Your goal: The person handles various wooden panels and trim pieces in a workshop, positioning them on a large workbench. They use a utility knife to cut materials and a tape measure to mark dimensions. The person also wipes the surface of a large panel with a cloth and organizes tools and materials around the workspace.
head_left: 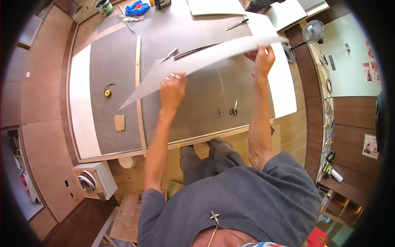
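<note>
currently, the pale sheet slants above the worktable — left hand pinching its near edge over the worktable's middle, right hand gripping it toward the worktable's right side.

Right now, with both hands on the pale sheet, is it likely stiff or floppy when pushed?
Probably flexible: the pale sheet appears bowed, though the fisheye lens may exaggerate that. It's likely light for its size, as the left hand and right hand merely grip its edge. Its thin-looking edge suggests it could crease.
</note>
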### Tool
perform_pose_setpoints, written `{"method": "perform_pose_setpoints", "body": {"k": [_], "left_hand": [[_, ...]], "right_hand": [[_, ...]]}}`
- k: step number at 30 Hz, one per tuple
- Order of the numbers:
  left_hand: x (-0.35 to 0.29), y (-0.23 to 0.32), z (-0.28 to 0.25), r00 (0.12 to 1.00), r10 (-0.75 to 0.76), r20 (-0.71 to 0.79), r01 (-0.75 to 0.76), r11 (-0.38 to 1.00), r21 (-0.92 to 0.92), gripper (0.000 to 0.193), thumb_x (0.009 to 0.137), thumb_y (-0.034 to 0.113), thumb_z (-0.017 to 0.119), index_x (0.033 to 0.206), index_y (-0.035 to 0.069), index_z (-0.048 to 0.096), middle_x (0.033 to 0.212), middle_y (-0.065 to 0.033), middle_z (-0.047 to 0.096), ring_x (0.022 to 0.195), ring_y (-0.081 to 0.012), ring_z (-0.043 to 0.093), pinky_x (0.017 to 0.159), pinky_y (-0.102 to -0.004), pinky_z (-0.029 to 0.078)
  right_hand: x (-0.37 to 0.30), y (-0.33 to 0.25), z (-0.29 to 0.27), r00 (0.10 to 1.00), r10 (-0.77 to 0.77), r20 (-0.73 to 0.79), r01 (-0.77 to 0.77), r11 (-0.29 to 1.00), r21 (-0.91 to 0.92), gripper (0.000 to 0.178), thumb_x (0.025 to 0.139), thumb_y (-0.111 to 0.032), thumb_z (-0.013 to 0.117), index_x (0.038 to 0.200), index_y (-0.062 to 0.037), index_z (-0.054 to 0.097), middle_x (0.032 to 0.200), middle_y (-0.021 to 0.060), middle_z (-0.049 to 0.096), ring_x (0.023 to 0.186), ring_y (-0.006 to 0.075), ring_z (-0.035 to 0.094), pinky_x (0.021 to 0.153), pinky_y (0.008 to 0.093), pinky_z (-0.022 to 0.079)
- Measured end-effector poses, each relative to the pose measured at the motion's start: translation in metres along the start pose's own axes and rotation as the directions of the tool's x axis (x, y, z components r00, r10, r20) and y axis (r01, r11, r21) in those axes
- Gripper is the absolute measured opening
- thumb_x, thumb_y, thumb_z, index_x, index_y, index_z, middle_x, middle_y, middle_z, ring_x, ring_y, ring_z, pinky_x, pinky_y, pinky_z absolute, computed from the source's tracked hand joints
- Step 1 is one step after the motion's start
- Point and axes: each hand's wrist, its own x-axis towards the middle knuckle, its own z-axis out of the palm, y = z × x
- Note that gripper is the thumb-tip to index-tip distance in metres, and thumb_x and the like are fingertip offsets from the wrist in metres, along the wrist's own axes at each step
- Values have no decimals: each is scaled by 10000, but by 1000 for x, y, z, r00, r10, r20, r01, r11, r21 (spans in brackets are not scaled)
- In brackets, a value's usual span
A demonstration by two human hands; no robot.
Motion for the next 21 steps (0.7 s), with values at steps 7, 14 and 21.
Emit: {"method": "perform_pose_setpoints", "body": {"k": [7, 14, 21], "left_hand": [[87, 17, -129, 858, 19, -513, 56, 990, 132, 226, 894, 320, 561, 858, 118, 655, 682, -128, 620, 622, -307, 608, 542, -413, 459], [64, 43, -277, 857, -165, -487, 205, 978, 30, 433, 825, 448, 628, 1073, 95, 653, 739, -106, 666, 693, -285, 637, 676, -389, 475], [-40, 40, -323, 804, -169, -570, 289, 949, 126, 495, 823, 457, 631, 1074, 30, 641, 952, -138, 682, 806, -285, 647, 758, -361, 485]], "right_hand": [[57, -132, 12, 952, -101, 290, 55, 985, 164, 430, 868, -324, 558, 1065, 58, 560, 907, 264, 616, 798, 385, 635, 754, 405, 518], [46, -28, -83, 966, 39, 256, -62, 995, 82, 390, 921, -283, 563, 1127, 46, 526, 943, 132, 617, 791, 205, 649, 707, 336, 549], [44, 91, -68, 797, 0, 604, 58, 995, -76, 435, 884, -273, 637, 1212, -26, 494, 1053, 137, 606, 786, 145, 629, 695, 273, 518]]}}
